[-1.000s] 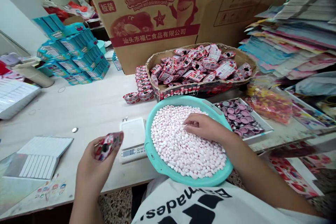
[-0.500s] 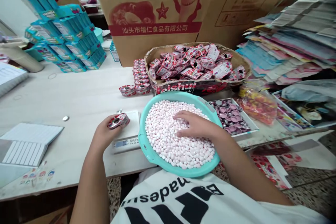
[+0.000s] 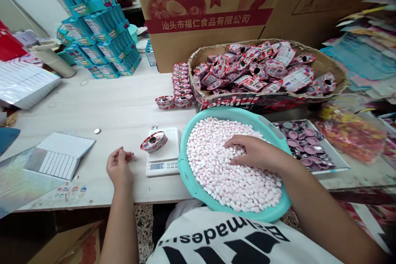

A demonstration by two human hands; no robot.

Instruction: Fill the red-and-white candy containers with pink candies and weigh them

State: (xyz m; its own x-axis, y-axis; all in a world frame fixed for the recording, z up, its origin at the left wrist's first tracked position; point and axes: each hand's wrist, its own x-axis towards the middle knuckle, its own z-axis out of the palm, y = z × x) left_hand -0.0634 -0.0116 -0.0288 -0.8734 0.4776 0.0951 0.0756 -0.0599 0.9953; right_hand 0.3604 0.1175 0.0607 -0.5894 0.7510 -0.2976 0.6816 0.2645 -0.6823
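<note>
A small red-and-white printed candy pack (image 3: 154,142) with a dark round hole in its top rests on the white digital scale (image 3: 163,168), whose display is lit. Just left of the scale, my left hand (image 3: 120,169) is over the table, fingers loosely curled and apart from the pack, holding nothing visible. My right hand (image 3: 255,152) is in the turquoise basin (image 3: 193,185), thumb and fingers apart, fingertips among the pale pink candies (image 3: 213,169). Whether any candy lies under its palm is hidden.
Behind the basin stands a cut-down carton (image 3: 229,101) of similar packs; several more are stacked beside it (image 3: 182,86). A tray of pink caps (image 3: 305,144) lies right. Blue boxes (image 3: 105,45) are piled at back left, near a big carton (image 3: 198,45). One loose cap (image 3: 97,131) lies left.
My left hand has put the pack on the scale, let go and drawn back left. The scale's reading has changed. My right hand stays in the candies; the view has shifted.
</note>
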